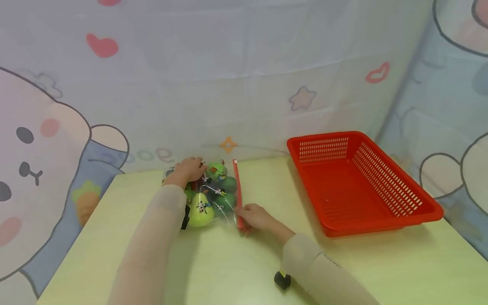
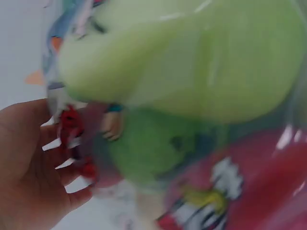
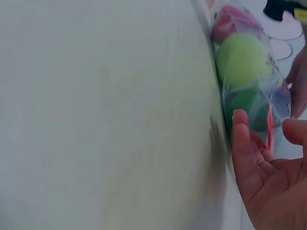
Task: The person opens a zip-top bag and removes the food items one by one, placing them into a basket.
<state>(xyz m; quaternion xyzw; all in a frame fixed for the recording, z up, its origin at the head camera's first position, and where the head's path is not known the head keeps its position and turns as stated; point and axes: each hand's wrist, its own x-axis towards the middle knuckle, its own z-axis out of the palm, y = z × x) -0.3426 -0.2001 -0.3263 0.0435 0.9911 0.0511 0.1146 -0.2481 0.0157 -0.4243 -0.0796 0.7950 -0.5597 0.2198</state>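
A clear zip bag [image 1: 212, 190] printed with small cartoon figures lies on the table, with a red strip along its right edge. Through the plastic show a yellow-green pear [image 1: 201, 211], round green fruit and something red. My left hand [image 1: 187, 171] rests at the bag's far left side; the left wrist view shows its fingers spread beside the plastic. At the near end of the red strip [image 1: 238, 190] is my right hand [image 1: 257, 216]. In the right wrist view, its thumb and fingers stand apart on either side of the strip.
A red plastic basket [image 1: 324, 199] with slotted walls stands on the right of the pale yellow table [image 1: 221, 267]. Cartoon-printed cloth [image 1: 213, 84] hangs behind and at both sides. A black wrist-strap piece [image 1: 282, 280] shows by the right sleeve.
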